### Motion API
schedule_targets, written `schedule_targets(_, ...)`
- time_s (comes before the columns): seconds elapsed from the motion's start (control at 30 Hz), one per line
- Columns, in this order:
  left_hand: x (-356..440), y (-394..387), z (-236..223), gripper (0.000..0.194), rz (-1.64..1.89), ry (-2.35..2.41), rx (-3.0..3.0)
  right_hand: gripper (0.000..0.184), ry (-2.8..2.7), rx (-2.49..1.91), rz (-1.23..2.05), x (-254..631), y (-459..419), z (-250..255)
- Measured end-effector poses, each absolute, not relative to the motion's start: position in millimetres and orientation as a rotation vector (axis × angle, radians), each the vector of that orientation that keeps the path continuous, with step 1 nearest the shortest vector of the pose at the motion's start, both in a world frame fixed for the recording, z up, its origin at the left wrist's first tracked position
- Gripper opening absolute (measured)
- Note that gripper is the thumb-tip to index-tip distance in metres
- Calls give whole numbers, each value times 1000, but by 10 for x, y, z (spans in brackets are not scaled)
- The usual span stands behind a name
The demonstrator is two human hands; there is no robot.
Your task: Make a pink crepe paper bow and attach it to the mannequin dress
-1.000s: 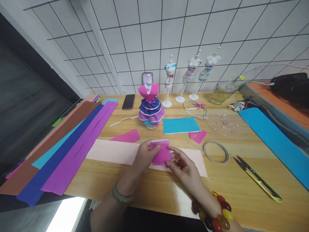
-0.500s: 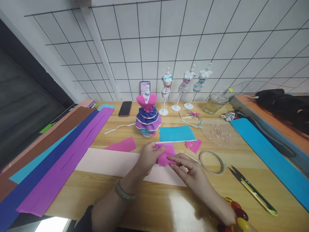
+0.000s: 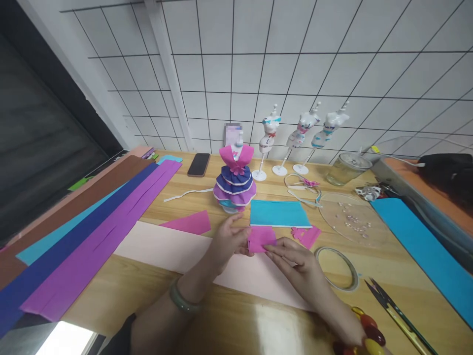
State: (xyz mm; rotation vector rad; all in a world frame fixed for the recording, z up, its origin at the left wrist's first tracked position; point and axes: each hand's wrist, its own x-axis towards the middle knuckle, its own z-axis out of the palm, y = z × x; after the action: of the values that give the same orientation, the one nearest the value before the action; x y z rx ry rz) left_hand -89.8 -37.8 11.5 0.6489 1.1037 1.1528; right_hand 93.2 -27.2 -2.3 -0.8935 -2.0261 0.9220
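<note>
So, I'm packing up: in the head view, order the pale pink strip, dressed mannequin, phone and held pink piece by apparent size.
1. Pale pink strip
2. Dressed mannequin
3. Held pink piece and phone: unsure; the piece is nearer.

The held piece (image 3: 260, 238) is hot pink, the strip beneath (image 3: 254, 278) pale pink, the wall (image 3: 216, 71) white, black-gridded.

One dark-screened phone (image 3: 198, 164), lying flat. One clear cup (image 3: 348, 169), holding yellowish liquid (image 3: 340, 176). One black object (image 3: 449, 175), on an orange surface (image 3: 408, 181).
</note>
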Motion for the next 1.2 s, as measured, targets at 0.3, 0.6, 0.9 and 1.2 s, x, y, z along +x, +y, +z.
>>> schedule_targets(0.3, -802, -509, 50, 50, 1217, 1214, 1121, 17, -1842, -1058, 1126, 981, -193, -55)
schedule_targets(0.6, -765, -516, -59, 21, 1274, 1071, 1333, 18, -1771, -1036, 1248, 942, -203, -54)
schedule_targets(0.9, -787, -499, -5, 19, 1227, 1100, 1403, 21, -1766, -1033, 1234, 956, -187, -41)
schedule_targets(1.2, -812, -486, -75, 17, 1208, 1185, 1605, 19, -1829, -1028, 1225, 964, -195, -70)
